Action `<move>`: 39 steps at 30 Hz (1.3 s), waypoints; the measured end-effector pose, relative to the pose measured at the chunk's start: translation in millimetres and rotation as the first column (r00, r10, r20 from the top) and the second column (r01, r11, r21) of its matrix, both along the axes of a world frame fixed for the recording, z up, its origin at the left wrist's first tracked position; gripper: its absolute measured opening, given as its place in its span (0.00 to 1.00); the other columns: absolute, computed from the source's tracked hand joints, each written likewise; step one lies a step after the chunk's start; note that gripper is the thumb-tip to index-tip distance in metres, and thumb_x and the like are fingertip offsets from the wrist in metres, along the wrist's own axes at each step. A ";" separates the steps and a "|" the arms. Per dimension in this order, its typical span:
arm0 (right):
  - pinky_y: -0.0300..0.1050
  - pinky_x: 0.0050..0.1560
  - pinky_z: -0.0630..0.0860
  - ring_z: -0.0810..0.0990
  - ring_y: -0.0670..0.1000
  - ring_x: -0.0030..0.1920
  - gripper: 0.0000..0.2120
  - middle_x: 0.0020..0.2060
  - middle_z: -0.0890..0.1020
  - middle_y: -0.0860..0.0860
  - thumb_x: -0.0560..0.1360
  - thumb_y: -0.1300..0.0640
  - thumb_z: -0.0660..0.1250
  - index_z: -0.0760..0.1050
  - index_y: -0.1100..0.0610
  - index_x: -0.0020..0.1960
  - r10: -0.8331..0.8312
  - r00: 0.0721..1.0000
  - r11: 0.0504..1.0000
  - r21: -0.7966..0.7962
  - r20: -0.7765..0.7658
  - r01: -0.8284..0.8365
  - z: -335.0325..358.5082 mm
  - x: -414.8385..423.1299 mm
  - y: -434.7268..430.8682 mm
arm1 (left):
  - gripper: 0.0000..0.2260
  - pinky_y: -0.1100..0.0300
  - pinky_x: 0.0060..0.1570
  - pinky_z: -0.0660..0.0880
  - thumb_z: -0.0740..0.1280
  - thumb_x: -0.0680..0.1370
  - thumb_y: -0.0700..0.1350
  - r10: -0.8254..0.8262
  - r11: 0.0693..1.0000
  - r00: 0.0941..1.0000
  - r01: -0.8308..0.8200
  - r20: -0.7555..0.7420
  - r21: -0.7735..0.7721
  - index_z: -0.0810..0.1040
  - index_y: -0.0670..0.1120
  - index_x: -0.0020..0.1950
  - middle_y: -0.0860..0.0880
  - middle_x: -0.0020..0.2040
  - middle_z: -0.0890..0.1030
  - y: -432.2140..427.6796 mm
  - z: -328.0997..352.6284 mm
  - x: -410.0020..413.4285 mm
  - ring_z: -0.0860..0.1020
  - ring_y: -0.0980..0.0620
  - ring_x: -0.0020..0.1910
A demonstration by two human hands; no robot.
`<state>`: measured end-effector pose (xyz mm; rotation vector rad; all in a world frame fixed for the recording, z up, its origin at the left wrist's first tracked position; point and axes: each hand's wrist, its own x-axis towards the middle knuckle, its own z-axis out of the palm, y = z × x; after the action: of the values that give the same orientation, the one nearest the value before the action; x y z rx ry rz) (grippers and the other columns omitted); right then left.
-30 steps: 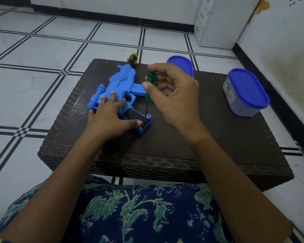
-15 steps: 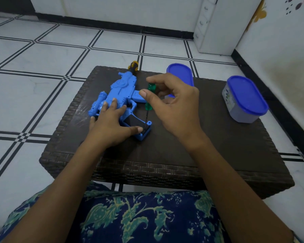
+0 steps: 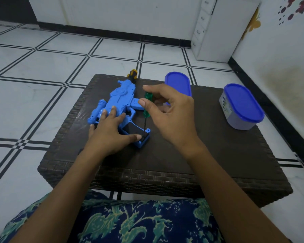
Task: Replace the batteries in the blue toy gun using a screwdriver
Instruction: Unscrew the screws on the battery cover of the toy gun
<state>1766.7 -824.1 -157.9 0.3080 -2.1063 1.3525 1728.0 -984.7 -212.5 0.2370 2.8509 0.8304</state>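
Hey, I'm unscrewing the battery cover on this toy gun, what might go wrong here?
The green screwdriver stands tilted, pinched only by the right hand's fingertips, so its tip may slip off the screw. The left hand's thumb lies right beside that tip on the blue toy gun and could get jabbed.
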 end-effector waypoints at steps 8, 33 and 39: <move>0.37 0.45 0.80 0.81 0.44 0.50 0.12 0.49 0.83 0.51 0.74 0.66 0.71 0.81 0.59 0.57 0.115 0.992 0.993 0.032 0.048 -0.117 0.9 -0.6 4.9 | 0.41 0.39 0.74 0.46 0.70 0.68 0.64 -0.007 1.000 1.000 0.007 0.002 -0.015 0.58 0.54 0.77 0.54 0.79 0.45 0.6 0.4 -0.3 0.40 0.53 0.77; 0.32 0.44 0.79 0.82 0.41 0.49 0.08 0.46 0.83 0.49 0.75 0.64 0.71 0.81 0.62 0.54 0.037 0.997 0.999 -0.026 0.062 -0.035 2.5 1.9 -0.1 | 0.41 0.39 0.74 0.45 0.70 0.69 0.64 -0.020 1.000 1.000 0.020 0.004 -0.001 0.58 0.53 0.77 0.53 0.79 0.45 -1.0 0.5 -0.5 0.40 0.51 0.77; 0.32 0.41 0.75 0.80 0.41 0.43 0.05 0.43 0.82 0.52 0.71 0.61 0.76 0.83 0.59 0.47 -0.054 0.998 0.998 -0.025 -0.013 0.053 1.9 -0.4 -2.0 | 0.41 0.38 0.74 0.45 0.70 0.69 0.64 -0.022 1.000 1.000 0.022 0.003 -0.004 0.58 0.53 0.77 0.53 0.79 0.45 -1.4 1.6 0.0 0.41 0.51 0.78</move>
<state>1766.3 -826.1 -156.0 0.2482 -2.0705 1.3409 1728.0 -986.1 -210.9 0.2652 2.8415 0.8202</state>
